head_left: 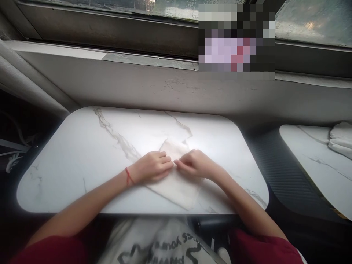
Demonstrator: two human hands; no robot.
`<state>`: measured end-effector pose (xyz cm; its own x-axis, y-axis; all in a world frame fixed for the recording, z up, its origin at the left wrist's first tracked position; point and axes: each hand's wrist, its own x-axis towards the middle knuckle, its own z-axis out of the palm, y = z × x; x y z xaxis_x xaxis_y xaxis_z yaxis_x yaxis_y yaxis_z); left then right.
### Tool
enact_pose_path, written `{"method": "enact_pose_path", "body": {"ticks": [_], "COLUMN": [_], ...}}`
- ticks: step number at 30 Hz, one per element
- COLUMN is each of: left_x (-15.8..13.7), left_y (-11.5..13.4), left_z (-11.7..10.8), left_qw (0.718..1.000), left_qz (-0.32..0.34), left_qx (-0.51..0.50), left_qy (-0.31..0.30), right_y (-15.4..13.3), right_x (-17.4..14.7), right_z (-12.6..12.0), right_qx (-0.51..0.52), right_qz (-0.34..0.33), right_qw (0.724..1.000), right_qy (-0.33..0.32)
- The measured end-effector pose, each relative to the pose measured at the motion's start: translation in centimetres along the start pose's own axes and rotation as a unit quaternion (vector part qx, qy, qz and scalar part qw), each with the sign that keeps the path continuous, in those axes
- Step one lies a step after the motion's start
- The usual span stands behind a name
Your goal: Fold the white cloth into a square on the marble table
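An off-white piece of cloth (177, 190) lies flat and slanted on the white marble-patterned tabletop (82, 154). My left hand (154, 165), with a red string bracelet (128, 176) at its wrist, rests over the cloth's left side, fingers curled together against it. From the other side my right hand (196, 164) is closed on the cloth, its thumb and finger pinched close to the left fingertips. The fingertips of both hands nearly meet at the cloth's middle. The exact spot of fabric between them is hidden.
A second marble-patterned table (310, 154) stands to the right, with a bundle of pale fabric (342, 137) on it. Behind is a wall (137, 84) beneath windows. White cords (12, 159) hang at the left. A printed light cloth (154, 242) covers the lap.
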<state>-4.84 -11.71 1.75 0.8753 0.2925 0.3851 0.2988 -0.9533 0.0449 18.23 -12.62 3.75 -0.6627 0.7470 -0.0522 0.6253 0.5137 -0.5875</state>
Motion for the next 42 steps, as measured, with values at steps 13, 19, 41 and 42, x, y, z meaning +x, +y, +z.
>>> {"method": "enact_pose_path", "body": {"ticks": [13, 19, 41, 42], "left_x": [-0.1, 0.5, 17.1, 17.4], "left_y": [0.3, 0.9, 1.4, 1.1], "left_z": [0.2, 0.3, 7.8, 8.1], "left_qw": [1.0, 0.99, 0.99, 0.992], "left_qz": [-0.004, -0.03, 0.022, 0.005], "left_qx": [-0.012, -0.137, -0.085, -0.067], "left_qy": [-0.015, -0.015, -0.111, -0.103], "right_y": [-0.9, -2.5, 4.9, 5.5], "right_x": [-1.1, -2.2, -4.8, -4.8], "right_z": [-1.4, -3.4, -9.6, -9.7], "right_qx": [-0.048, -0.068, -0.215, -0.222], "right_qz": [0.022, 0.166, 0.584, 0.581], "right_qw": [0.997, 0.976, 0.78, 0.779], "right_qy": [-0.056, -0.123, 0.058, 0.078]}}
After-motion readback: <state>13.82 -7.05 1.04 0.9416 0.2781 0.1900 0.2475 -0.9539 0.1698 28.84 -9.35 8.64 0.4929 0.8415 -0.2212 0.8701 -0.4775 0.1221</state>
